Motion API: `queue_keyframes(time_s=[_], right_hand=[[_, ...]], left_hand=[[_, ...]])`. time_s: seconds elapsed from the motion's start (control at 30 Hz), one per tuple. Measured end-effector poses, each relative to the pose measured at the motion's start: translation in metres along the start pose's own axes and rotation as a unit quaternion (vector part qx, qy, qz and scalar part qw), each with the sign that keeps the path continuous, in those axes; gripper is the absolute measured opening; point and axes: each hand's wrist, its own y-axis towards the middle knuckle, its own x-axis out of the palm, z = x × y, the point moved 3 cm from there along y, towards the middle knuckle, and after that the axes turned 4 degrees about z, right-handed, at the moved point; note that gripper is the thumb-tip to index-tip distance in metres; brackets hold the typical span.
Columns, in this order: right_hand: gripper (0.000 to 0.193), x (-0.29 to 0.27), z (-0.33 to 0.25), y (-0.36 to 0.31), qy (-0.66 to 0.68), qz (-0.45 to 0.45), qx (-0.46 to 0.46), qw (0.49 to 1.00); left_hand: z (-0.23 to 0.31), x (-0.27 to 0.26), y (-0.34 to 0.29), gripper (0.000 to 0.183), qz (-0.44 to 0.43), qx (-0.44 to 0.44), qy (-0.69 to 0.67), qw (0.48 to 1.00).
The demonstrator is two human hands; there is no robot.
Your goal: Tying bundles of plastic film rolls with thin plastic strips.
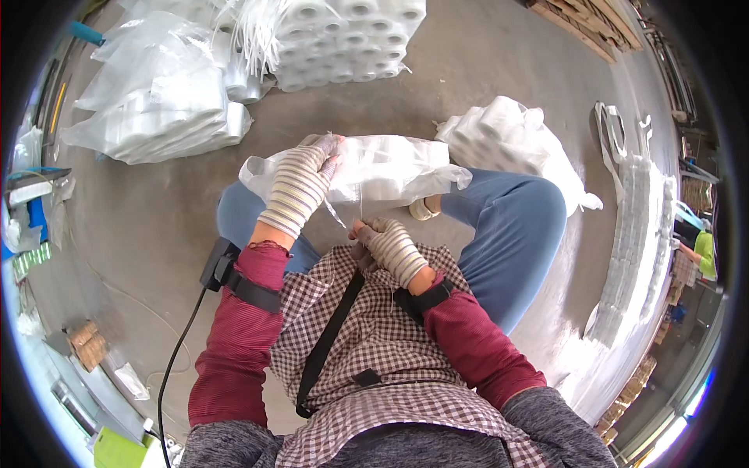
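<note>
A bundle of white rolls in thin plastic wrapping (390, 168) lies across in front of me, between my knees. My left hand (300, 183), in a striped glove with bare fingertips, is closed at the bundle's left part, pinching the plastic there. Below its fingers hangs a narrow translucent strip (335, 215). My right hand (390, 248), gloved alike, is drawn in close to my checked apron, its fingers pressed together on a thin string (361, 204). That string runs up to the bundle's near side, looking taut. The fingertips of both hands are partly hidden.
White rolls in a clear bag (168, 117) stand at the far left, beside a tall stack of rolls (343, 43). Another white bagged bundle (507, 136) lies beyond my right knee. Long plastic-wrapped packs (632, 242) lie on the right. A wooden pallet (585, 27) is at the far right.
</note>
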Motion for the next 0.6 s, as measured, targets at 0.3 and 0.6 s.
queue_keyframes(time_s=[0.3, 0.6], right_hand=[[0.024, 0.006, 0.001, 0.022, -0.044, 0.109, -0.204, 0.972], [0.025, -0.001, 0.019, 0.036, -0.214, 0.153, -0.311, 0.913]], left_hand=[[-0.032, 0.015, 0.004, 0.007, 0.001, -0.218, -0.117, 0.969], [-0.018, 0.006, 0.014, 0.012, 0.062, -0.132, 0.085, 0.986]])
